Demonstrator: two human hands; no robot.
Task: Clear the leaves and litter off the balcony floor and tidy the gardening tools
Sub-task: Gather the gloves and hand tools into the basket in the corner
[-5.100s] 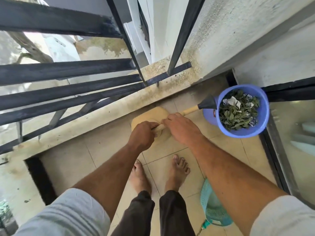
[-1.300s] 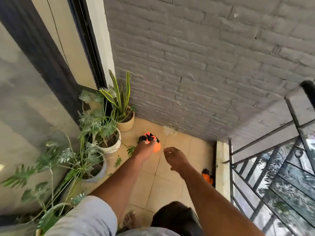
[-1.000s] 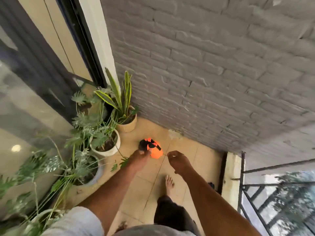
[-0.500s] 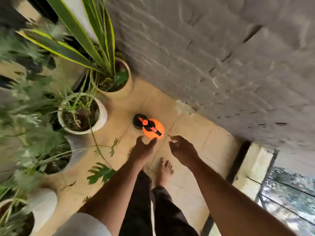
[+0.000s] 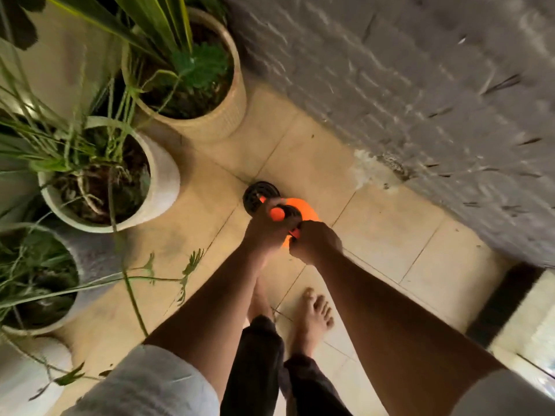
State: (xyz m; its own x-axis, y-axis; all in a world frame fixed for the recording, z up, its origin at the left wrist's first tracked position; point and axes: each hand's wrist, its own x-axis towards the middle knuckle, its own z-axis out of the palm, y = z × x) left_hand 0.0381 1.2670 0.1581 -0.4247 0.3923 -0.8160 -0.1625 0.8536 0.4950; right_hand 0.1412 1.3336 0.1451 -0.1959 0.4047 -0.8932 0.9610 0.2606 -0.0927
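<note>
An orange and black spray bottle (image 5: 303,209) stands on the tiled balcony floor (image 5: 390,235) close to the grey brick wall. My left hand (image 5: 265,228) grips its black and orange pump top from the left. My right hand (image 5: 313,243) is curled against the bottle's right side, pinching a small orange part there. Both hands hide most of the bottle. A round black piece (image 5: 255,195) lies just behind it on the floor.
Potted plants line the left: a tan ribbed pot (image 5: 216,121), a white pot (image 5: 159,187), a grey pot (image 5: 90,259). The grey brick wall (image 5: 420,85) rises on the right. My bare feet (image 5: 312,319) stand just below the hands. A dark floor gap (image 5: 507,298) lies right.
I turned from the blue bucket and railing to the plant corner and bent down. Both hands, open above the spray bottle half a second ago, have dropped onto it and taken hold.
</note>
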